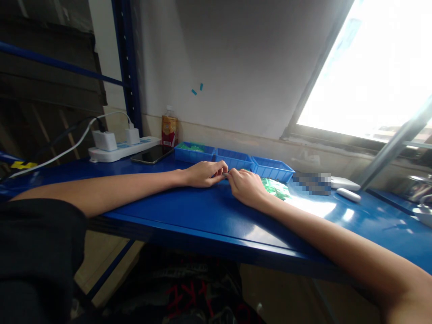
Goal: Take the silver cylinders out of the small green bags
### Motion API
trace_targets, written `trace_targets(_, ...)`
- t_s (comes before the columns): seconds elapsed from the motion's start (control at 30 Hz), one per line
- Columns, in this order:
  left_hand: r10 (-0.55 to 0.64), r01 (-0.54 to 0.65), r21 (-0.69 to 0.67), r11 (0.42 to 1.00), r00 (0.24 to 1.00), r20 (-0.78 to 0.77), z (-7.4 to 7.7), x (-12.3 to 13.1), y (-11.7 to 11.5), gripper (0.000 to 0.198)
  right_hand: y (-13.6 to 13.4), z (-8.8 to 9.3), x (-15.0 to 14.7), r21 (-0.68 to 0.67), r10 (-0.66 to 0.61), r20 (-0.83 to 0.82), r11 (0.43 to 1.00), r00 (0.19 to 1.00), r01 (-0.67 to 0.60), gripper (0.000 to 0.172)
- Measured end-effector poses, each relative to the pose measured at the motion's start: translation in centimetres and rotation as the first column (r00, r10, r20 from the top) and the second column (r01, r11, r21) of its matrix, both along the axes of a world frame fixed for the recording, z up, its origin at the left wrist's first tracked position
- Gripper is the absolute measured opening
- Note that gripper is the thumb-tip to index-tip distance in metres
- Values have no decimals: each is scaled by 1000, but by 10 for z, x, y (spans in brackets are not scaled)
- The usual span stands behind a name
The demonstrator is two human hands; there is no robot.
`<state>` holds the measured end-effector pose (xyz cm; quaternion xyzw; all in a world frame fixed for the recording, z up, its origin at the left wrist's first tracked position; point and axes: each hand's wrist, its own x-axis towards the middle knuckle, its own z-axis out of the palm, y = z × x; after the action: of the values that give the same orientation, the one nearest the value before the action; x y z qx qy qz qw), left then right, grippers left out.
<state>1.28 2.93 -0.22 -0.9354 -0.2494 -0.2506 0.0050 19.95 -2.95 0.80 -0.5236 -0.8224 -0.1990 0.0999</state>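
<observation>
My left hand [205, 174] and my right hand [248, 185] meet above the blue tabletop [189, 204]. Their fingertips pinch a small dark piece [225, 174] between them, too small to name. Just behind the hands stand three blue plastic bins in a row: the left bin [194, 155] has green bits in it, then come the middle bin [234, 159] and the right bin [272, 170]. A pile of green and white pieces [276, 188] lies on the table beside my right hand, partly covered by it.
At the back left are a white power strip [118, 152] with plugged-in chargers, a black phone [152, 154] and a drink bottle [169, 128]. To the right lie a blurred-out item [313, 183] and a white rounded object [348, 195]. A metal bar [394, 144] slants by the window.
</observation>
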Motion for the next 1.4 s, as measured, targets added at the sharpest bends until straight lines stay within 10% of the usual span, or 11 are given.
trace_targets(1.4, 73, -72, 32, 997, 997, -36, 0, 1, 2, 30, 14, 1, 14, 144, 86, -54, 986, 995, -78, 29)
